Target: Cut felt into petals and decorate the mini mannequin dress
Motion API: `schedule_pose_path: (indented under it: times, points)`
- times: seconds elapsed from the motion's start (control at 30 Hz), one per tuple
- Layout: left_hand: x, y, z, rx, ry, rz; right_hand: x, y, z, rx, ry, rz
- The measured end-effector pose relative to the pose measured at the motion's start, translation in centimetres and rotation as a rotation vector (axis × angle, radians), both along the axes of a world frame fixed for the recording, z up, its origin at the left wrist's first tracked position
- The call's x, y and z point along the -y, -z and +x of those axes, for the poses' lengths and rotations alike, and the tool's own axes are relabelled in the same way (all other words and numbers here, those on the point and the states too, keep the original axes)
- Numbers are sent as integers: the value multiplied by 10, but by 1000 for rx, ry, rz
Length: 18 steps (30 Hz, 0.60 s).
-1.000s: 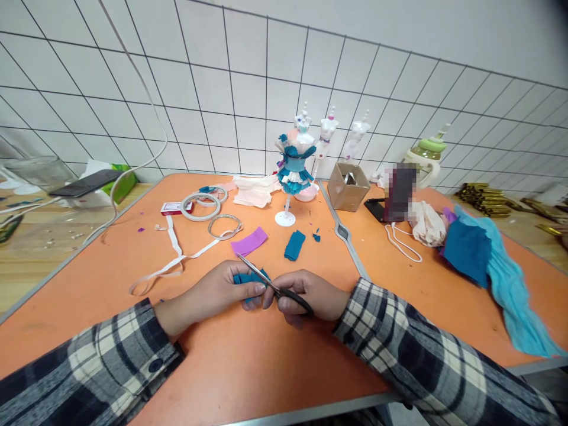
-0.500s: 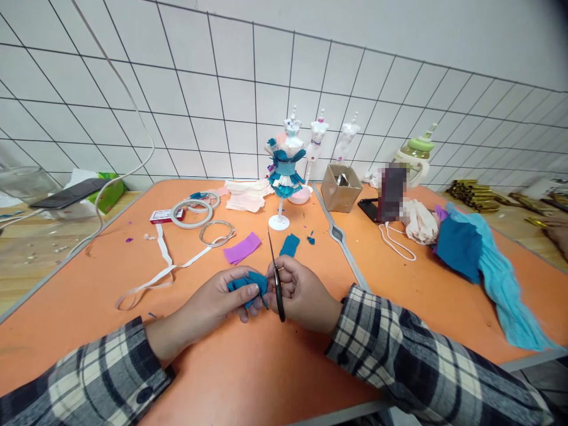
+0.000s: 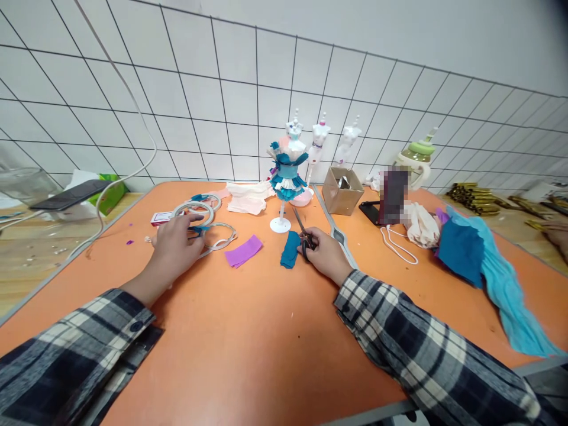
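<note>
At the left of the orange table, my left hand [image 3: 177,245] is over the rolls of tape [image 3: 222,244], fingers closed on a small piece of blue crepe paper [image 3: 200,229]. My right hand [image 3: 326,253] is low over the table, with black-handled scissors [image 3: 302,223] in its fingers, blades pointing away from me. Just left of the scissors lies a folded blue crepe paper strip [image 3: 290,251]. A purple paper strip [image 3: 244,251] rests between the hands. Beyond them stands a small white dress form [image 3: 288,168] wearing a ruffled blue and white paper dress.
Two bare dress forms [image 3: 348,142] stand behind a cardboard box [image 3: 341,192]. Pale pink paper [image 3: 248,201] lies at the back. On the right are a phone on a stand [image 3: 393,195], a bottle [image 3: 415,160] and blue paper [image 3: 461,251]. A red and white box [image 3: 160,218] sits left.
My hands have moved apart. The left carried the blue paper up and left to the tape rolls; the right lowered the scissors forward and right, beside the blue strip.
</note>
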State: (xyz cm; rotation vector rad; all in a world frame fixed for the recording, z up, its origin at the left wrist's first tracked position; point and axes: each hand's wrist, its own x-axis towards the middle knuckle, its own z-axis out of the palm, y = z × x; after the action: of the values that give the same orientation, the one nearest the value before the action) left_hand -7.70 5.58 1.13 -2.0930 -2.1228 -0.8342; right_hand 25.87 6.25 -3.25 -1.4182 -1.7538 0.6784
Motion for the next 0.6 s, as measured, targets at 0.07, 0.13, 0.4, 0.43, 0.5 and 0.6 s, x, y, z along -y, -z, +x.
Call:
schedule_pose_path:
  times: [0.07, 0.13, 0.4, 0.43, 0.5, 0.6]
  points:
    - [0, 4, -3, -28, -15, -30, 2, -3, 3, 64, 51, 8]
    - [4, 4, -4, -49, 41, 37, 5, -9, 5, 148, 96, -4]
    - [39, 0, 35, -270, 634, 95, 18, -37, 9, 416, 249, -48]
    - [42, 1, 42, -287, 627, 78, 19, -38, 9, 434, 242, -54]
    - [44, 4, 50, -306, 616, 14, 21, -41, 9, 469, 214, -88]
    - [43, 4, 50, -310, 612, -70, 24, -44, 8, 451, 231, -74]
